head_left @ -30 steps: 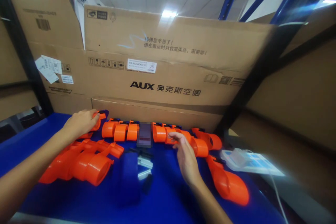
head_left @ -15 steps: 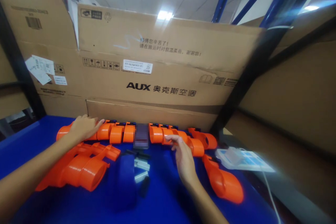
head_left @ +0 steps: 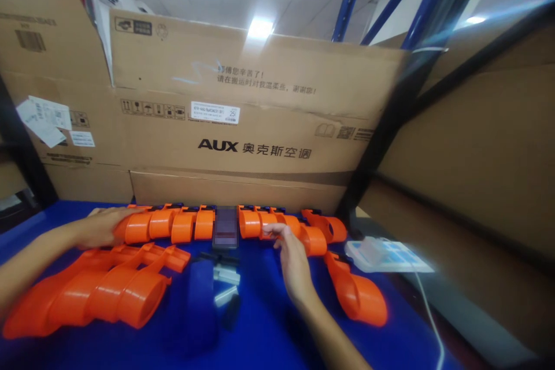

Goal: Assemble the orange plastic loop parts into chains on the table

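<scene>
1. Orange plastic parts [head_left: 173, 224] are lined up in a row along the far edge of the blue table [head_left: 269, 324], right at the foot of the big AUX cardboard box [head_left: 243, 121]. The row is split in the middle by a small dark device [head_left: 225, 228] standing between the two halves.

2. Left hand [head_left: 102, 226] is laid over the left end of that row, fingers curled loosely onto the leftmost orange piece. A firm grip can't really be made out, more of a resting touch.

3. Right hand [head_left: 291, 257] is stretched out toward the right half of the row [head_left: 277, 224], fingers mostly extended, fingertips touching one of the orange pieces there. Nothing is held in it.

4. Nearer on the left, a second bunch of orange parts [head_left: 99, 289] is laid side by side, wide round ends pointed toward the near edge, well apart from both hands.

5. One more long orange piece [head_left: 356, 295] is lying on its own at the right, just beside the right wrist, angled toward the near right corner.

6. Between the two arms, a few small grey and black bits [head_left: 226, 283] can be seen on the table, near the dark device. Too blurry to tell what they are.

7. Off the right side of the table, a white tray-like thing [head_left: 385, 254] with blue patches is sitting, with a white cable [head_left: 427, 312] trailing from it toward the near right.

8. More cardboard [head_left: 468, 150] is stacked up at the right behind a black post [head_left: 381, 144].
</scene>
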{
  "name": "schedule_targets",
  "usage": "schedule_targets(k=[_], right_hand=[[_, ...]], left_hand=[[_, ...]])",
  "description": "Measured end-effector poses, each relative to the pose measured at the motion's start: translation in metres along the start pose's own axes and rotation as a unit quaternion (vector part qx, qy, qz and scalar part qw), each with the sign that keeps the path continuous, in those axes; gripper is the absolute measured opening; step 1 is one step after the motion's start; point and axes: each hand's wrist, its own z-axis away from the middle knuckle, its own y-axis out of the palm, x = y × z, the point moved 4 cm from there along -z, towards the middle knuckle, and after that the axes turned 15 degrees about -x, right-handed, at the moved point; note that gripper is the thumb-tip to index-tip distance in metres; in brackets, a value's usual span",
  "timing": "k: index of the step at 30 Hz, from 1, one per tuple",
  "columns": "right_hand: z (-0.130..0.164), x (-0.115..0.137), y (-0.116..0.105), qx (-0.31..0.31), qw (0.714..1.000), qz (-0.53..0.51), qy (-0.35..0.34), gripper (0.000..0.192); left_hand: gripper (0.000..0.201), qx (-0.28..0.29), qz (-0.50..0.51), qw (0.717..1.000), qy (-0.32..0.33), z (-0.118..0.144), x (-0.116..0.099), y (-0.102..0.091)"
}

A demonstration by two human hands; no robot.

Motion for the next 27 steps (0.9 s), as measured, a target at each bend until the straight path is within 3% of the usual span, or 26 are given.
schedule_targets(k=[5,8,10,13,16,18,22,24,27], right_hand=[[0.002,0.006,-0.001,-0.007,1.000,0.004,0.004,0.047],[0.002,0.009,0.000,-0.003,1.000,0.002,-0.003,0.048],[0.003,0.010,0.002,0.001,1.000,0.007,-0.008,0.048],[0.004,0.013,0.003,0.003,1.000,0.019,-0.014,0.045],[0.007,0.017,0.005,0.006,1.000,0.029,-0.009,0.042],[0.009,0.018,0.008,0.026,0.999,0.028,0.003,0.038],[0.013,0.011,0.018,0.108,0.993,-0.001,0.046,0.038],[0.014,0.005,0.021,0.131,0.988,-0.020,0.073,0.039],[0.013,-0.004,0.022,0.117,0.985,-0.060,0.116,0.039]], left_hand=[[0.072,-0.043,-0.007,0.998,0.041,-0.006,-0.006,-0.005],[0.066,-0.080,-0.038,0.994,0.060,-0.014,-0.006,-0.028],[0.064,-0.134,-0.074,0.986,0.072,-0.020,-0.011,-0.050],[0.064,-0.228,-0.094,0.961,0.128,-0.025,-0.044,-0.085],[0.066,-0.335,-0.042,0.924,0.181,-0.015,-0.107,-0.105],[0.064,-0.359,0.031,0.908,0.213,-0.003,-0.156,-0.101],[0.073,-0.286,0.133,0.894,0.318,0.022,-0.244,-0.054],[0.079,-0.246,0.158,0.890,0.351,0.031,-0.272,-0.028],[0.084,-0.196,0.181,0.881,0.391,0.037,-0.296,-0.001]])
